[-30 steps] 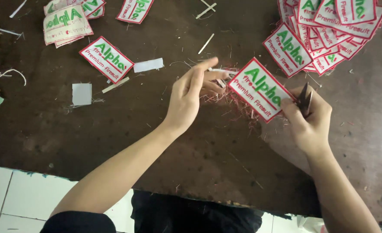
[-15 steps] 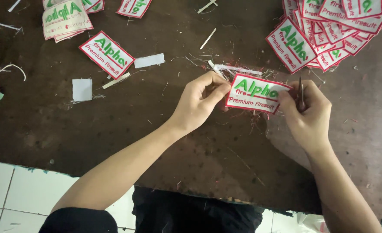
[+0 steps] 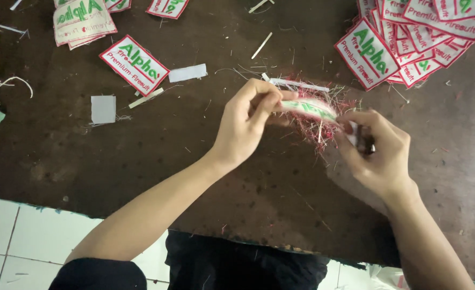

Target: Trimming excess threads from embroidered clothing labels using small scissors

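On the dark table (image 3: 60, 161), past a single patch (image 3: 134, 64) at the far left, an embroidered patch (image 3: 308, 109) is pinched edge-on by the closed fingers of the left hand (image 3: 245, 126) above red thread trimmings (image 3: 323, 126), probably so its border can be reached, while a small dark tool (image 3: 365, 145) is gripped by the right hand (image 3: 379, 156), near the patch pile (image 3: 420, 37) at the far right.

Surface: a dark brown worktable (image 3: 140, 161), scuffed and mottled, with pale specks and scratches across it.
Table edge: the near rim runs slightly slanted across the lower part of the view, with a thin teal-green line along it.
Floor: white square tiles (image 3: 28, 241) with grey grout lines, seen below the table edge at lower left and again in a small patch at lower right.
Light: even and soft, with faint shadows on the tabletop.
Walls, windows: outside the view.
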